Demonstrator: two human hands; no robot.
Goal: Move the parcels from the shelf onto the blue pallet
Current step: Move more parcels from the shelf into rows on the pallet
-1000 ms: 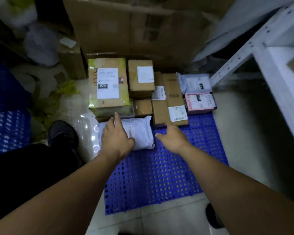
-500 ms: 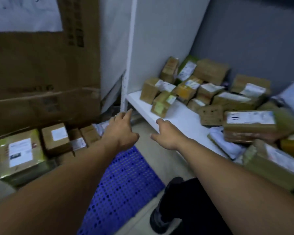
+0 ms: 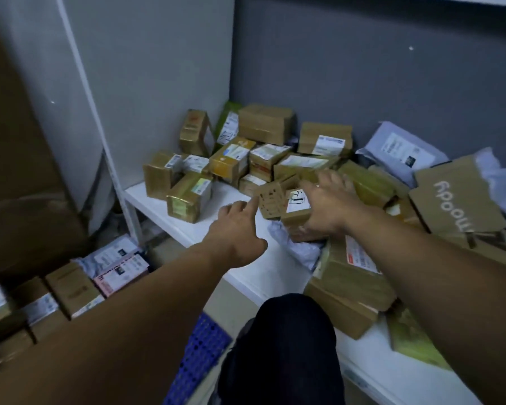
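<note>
Brown parcels (image 3: 265, 124) lay heaped on the white shelf (image 3: 275, 273). The right hand (image 3: 329, 207) spread flat over a small box (image 3: 295, 213); the left hand (image 3: 235, 232), empty, pointed beside it.

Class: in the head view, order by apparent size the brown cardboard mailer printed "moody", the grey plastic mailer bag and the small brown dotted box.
1. brown cardboard "moody" mailer (nearer, so real lead unsure)
2. grey plastic mailer bag
3. small brown dotted box

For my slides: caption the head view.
Left hand and right hand reach across the white shelf toward piled parcels.
</note>
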